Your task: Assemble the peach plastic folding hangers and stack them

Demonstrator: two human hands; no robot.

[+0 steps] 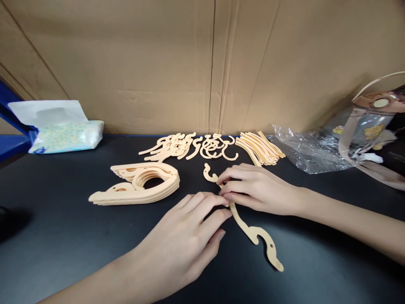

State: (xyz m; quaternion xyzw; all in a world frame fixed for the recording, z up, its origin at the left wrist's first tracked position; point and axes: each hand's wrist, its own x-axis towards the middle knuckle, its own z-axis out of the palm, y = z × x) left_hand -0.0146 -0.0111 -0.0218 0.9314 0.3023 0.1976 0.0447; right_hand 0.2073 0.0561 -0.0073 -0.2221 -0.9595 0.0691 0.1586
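Observation:
On the black tabletop, my left hand (193, 236) and my right hand (256, 188) meet over the middle of a beige folding-hanger part (242, 223). Both hands are closed, with bent fingertips gripping the part where they come together. One hooked end curls out beyond the right fingers, and the longer end, with a small hole, reaches toward me on the right. The fingers hide the join in the middle. Left of the hands lies a stack of folded beige hangers (158, 196).
Behind the hands lie loose curved hanger arms (177, 145), hanger hooks (211, 147) and a pile of slim bars (261, 147). A tissue pack (68, 135) sits back left. Clear plastic wrap (303, 152) and a strapped bottle (363, 126) are at right. Cardboard (158, 63) walls the back.

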